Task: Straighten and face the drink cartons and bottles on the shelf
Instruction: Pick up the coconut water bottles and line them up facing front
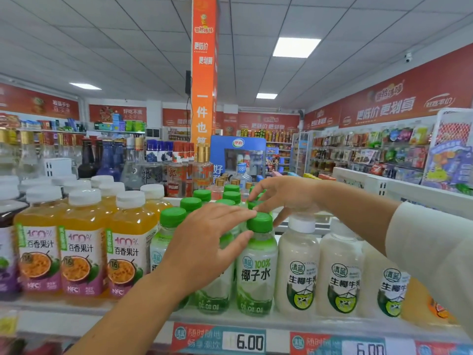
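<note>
My left hand, fingers flat, touches the upright green-cap bottle from its left, nearer than my right hand behind it, grip unclear tbh.

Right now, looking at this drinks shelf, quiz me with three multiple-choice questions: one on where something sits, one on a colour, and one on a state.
1. What stands directly to the right of the front coconut water bottle?
A. liquor bottles
B. coconut milk bottles
C. cartons

2. What colour caps do the passion fruit juice bottles have?
A. white
B. green
C. orange

3. How does that coconut water bottle stand?
A. on its side
B. uncapped
C. upright, label facing out

Answers:
1 B: the milky white bottles stand right beside it.
2 A: white caps top the orange juice.
3 C: its green cap is on, by the left hand fingertips, and its label faces the camera.
</note>
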`<state>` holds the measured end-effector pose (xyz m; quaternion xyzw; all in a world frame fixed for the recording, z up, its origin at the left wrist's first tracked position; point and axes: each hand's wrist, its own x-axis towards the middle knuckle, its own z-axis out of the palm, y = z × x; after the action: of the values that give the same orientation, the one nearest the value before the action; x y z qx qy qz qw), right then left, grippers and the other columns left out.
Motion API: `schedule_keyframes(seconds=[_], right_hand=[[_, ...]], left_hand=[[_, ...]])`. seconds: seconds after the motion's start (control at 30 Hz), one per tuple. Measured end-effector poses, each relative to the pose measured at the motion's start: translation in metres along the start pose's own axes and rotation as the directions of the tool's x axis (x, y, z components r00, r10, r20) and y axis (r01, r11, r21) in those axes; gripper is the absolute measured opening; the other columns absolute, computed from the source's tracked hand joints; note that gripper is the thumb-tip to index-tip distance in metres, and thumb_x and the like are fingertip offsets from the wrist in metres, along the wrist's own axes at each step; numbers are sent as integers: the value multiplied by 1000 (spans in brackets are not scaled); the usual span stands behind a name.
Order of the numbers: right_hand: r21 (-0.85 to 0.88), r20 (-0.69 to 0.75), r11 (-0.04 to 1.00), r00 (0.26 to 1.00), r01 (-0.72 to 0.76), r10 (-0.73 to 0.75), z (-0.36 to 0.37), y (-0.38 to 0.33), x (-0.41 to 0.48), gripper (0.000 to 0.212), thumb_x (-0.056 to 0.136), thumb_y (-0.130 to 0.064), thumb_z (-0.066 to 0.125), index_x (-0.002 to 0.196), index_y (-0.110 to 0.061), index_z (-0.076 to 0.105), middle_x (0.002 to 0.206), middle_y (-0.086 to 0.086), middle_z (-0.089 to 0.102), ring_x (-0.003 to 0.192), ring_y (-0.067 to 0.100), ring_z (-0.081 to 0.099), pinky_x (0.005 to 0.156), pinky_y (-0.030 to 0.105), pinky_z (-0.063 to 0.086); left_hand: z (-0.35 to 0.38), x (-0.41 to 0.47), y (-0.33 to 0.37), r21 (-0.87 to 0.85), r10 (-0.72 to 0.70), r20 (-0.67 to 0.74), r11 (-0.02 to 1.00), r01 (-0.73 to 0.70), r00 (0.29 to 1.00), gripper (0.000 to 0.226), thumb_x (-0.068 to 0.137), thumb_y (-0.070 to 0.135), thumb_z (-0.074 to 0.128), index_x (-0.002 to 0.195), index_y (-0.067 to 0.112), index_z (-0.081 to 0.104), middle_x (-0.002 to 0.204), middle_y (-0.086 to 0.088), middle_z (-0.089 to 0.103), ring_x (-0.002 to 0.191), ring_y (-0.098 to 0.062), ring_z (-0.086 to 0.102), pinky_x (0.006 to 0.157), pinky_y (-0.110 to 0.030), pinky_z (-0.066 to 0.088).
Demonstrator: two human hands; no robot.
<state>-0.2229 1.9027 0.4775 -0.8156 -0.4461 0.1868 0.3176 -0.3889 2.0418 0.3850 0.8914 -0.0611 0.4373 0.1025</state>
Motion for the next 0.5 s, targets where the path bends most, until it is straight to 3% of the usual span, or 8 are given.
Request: schedule_keyframes(seconds=[0.07,0.13,0.23,0.37,0.43,0.5], right_hand=[[-57,-25,998,999,25,-27,-14,-3,1,20,93,-19,64,113,-18,65,115,0,63,106,19,62,84,38,59],[-105,-91,993,994,51,-61,-29,-5,5,17,95,-18,61,108,-26,68,113,-2,66,105,16,65,89,39,57],[-274,-65,961,997,27,-47,-38,-3,15,30,94,-10,59,116,-30,66,117,-7,65,106,12,62,97,39,53],[-383,68,924,997,-8,37,-29,4,28,55,91,-4,62,134,-37,53,141,-3,46,116,15,54,94,31,53],[-378,57,926,998,-13,37,-24,7,33,57,89,1,61,131,-37,55,143,2,42,120,20,52,92,33,55],[-357,17,934,1000,-7,14,-21,10,36,47,88,2,62,119,-34,61,136,7,49,114,26,59,90,37,56]], left_hand=[[-3,2,1,10,0,27,1000,0,1000,44,90,59,40,127,44,59,124,27,60,118,10,46,98,-14,30],[-7,6,2,19,0,51,1000,-1,999,48,89,64,36,125,45,59,123,29,60,116,12,47,96,-14,31],[-10,16,1,28,-5,95,1000,2,996,50,90,64,30,125,44,60,124,31,59,118,14,45,96,-15,33],[-6,21,-2,55,-10,177,998,0,984,50,93,60,26,134,47,51,136,30,51,128,12,39,105,-15,30],[-4,19,-3,66,-21,187,998,9,982,51,92,61,23,135,49,49,138,31,49,129,12,38,106,-17,32],[-4,18,-2,75,-28,180,997,15,983,53,91,63,20,135,50,48,137,33,49,129,12,39,105,-19,35]])
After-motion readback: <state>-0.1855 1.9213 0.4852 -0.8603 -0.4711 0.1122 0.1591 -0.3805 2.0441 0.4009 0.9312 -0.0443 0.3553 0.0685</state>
